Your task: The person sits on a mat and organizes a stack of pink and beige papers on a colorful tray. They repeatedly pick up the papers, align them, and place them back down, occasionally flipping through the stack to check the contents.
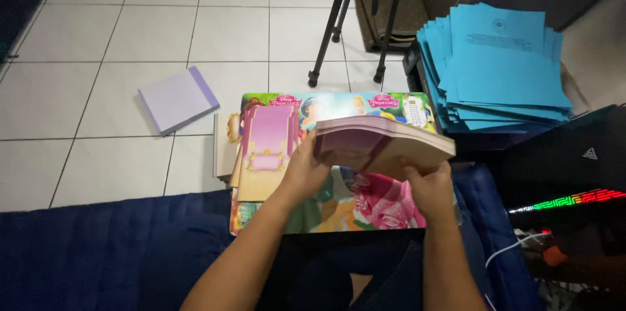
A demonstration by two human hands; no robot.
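Nearest the lens, both my forearms rise from a dark blue quilted mat (98, 246) to a thick stack of pinkish-brown paper sheets (381, 145). Left hand (305, 171), fingers closed, pinches the stack's left end; right hand (430, 187) clamps its near right edge from below. Long axis runs left to right, tilted, held above a colourful cartoon-printed board (339, 203). Blue paper sheets (499, 63) lie well apart, right.

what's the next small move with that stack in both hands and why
Probably lower the stack of thin booklets onto the colourful table: both the left hand and right hand hold it raised and tilted, its edges fanning.
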